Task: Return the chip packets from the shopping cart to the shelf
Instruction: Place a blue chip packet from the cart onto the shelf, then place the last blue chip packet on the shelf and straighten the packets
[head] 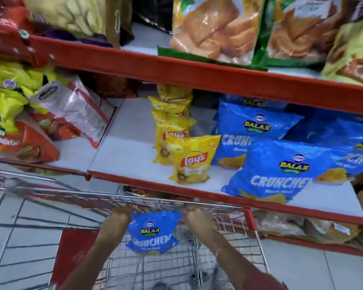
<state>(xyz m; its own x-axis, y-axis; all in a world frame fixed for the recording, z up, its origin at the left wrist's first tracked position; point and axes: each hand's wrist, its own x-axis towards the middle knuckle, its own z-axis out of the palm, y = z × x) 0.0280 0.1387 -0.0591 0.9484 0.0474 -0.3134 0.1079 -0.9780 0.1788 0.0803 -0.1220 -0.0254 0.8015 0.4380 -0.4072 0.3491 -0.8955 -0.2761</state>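
Note:
A blue Balaji Crunchem chip packet (153, 233) hangs upright over the wire shopping cart (220, 208), near its far rim. My left hand (118, 219) grips its top left corner and my right hand (199, 219) grips its top right corner. Just beyond the cart is the middle shelf (122, 155), white with a red front edge. On it lie more blue Crunchem packets (281, 174) at the right and a row of yellow Lay's packets (192, 160) in the middle.
Orange, yellow and silver snack bags (40, 122) crowd the shelf's left end. The upper shelf (197, 74) holds large bags of toast-like snacks (214, 30). A lower shelf (302, 229) holds more packets. The cart's red panel (76, 254) is at lower left, over a tiled floor.

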